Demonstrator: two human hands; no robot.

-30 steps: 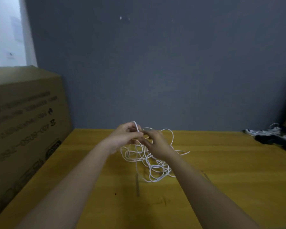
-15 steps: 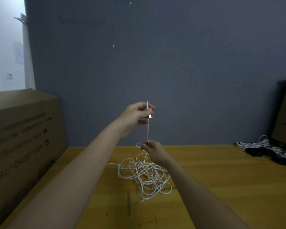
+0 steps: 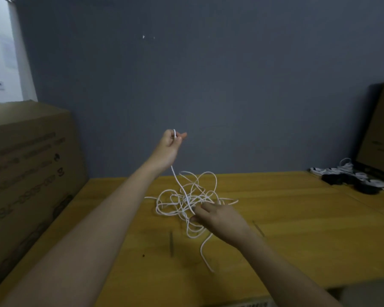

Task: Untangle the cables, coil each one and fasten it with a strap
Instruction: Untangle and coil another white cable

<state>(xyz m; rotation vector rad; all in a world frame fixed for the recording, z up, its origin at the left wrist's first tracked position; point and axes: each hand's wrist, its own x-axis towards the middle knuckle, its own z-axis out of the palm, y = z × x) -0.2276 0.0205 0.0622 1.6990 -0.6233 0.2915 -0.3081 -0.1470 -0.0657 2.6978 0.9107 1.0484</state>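
White, thin, tangled cable sprawls across the middle of the yellow wooden tabletop, one loose tail trailing toward the near edge. Nearest to us, the right hand sits low at the near-right side of the heap, fingers bent into the loops; whether it actually pinches a strand, I cannot tell. From that knot a single run of cable climbs up and to the left, and there's the left hand, raised well above the table, fingers curled round the cable's end, a short white stub poking out above the fist. So the taut line runs roughly vertical, left hand high, right hand low at the snarl, and the right is the nearer hand to the tangle. Freeing that strand looks like the step in hand. Far right, a pile of black and white bundled cables lies by the grey wall. A brown cardboard box stands left.
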